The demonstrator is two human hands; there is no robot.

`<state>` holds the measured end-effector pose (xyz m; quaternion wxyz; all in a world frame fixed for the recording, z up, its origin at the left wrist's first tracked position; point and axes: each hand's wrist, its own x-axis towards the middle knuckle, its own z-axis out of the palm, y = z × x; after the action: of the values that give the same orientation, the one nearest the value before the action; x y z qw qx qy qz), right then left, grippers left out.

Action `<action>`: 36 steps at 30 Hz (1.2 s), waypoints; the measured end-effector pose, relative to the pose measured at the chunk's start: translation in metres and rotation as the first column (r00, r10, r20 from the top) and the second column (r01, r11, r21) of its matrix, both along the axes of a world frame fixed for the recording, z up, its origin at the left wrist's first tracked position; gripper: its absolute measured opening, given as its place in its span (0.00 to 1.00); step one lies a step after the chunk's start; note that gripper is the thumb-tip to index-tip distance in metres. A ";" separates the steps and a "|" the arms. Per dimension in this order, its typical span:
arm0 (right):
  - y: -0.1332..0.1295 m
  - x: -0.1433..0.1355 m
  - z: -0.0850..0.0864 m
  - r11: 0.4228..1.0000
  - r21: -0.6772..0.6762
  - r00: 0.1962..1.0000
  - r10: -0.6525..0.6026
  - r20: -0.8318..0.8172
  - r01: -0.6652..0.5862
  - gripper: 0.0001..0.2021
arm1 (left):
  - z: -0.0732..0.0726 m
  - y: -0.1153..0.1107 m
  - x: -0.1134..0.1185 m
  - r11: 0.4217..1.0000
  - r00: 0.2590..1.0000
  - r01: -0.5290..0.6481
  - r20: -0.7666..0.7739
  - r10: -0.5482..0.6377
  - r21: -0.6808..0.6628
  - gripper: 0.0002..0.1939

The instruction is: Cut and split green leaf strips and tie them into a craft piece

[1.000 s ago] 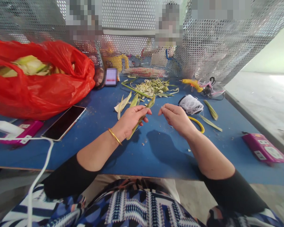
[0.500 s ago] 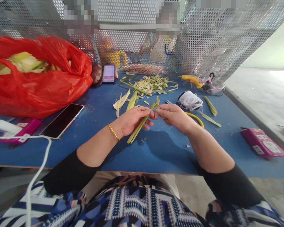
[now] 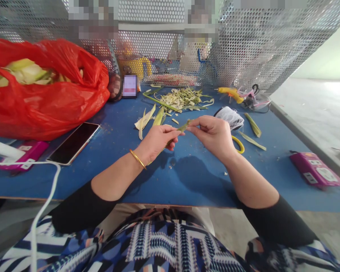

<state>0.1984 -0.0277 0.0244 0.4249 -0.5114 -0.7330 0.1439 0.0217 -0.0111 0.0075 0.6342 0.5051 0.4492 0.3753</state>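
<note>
A narrow, folded green corn husk (image 3: pixel 183 127) is pinched between thumb and fingers of my left hand (image 3: pixel 160 141), which wears a gold bangle. Most of the husk's length is hidden behind that hand. At the husk's upper tip, the closed thumb and forefinger of my right hand (image 3: pixel 214 132) grip its end. Beside the right wrist shows the yellow handle (image 3: pixel 239 145) of scissors, their blades covered by the hand. A spool of white thread (image 3: pixel 230 118) sits just behind. Loose husk pieces (image 3: pixel 145 121) lie beyond my left hand.
Cut husk scraps (image 3: pixel 183 99) are heaped at the back. A red plastic bag (image 3: pixel 53 109) of husks and a phone (image 3: pixel 75 143) are on the left. A yellow glue gun (image 3: pixel 229 93) lies back right, a purple box (image 3: pixel 316 169) far right. Perforated metal mesh (image 3: pixel 164 45) borders the table.
My left hand has turned, so the husk's lower end is now mostly hidden behind it. My right hand has risen slightly, its fingers bending more over the husk's tip.
</note>
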 end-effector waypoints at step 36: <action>-0.007 -0.017 -0.022 0.891 0.218 0.914 0.366 0.174 -0.398 0.09 | -0.006 0.008 -0.006 0.887 0.943 0.023 -0.305 0.135 0.462 0.06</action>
<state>0.1815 -0.0351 0.0026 0.4009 -0.3077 -0.8573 0.0984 0.0161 -0.0027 0.0013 0.4017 0.6825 0.4617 0.3996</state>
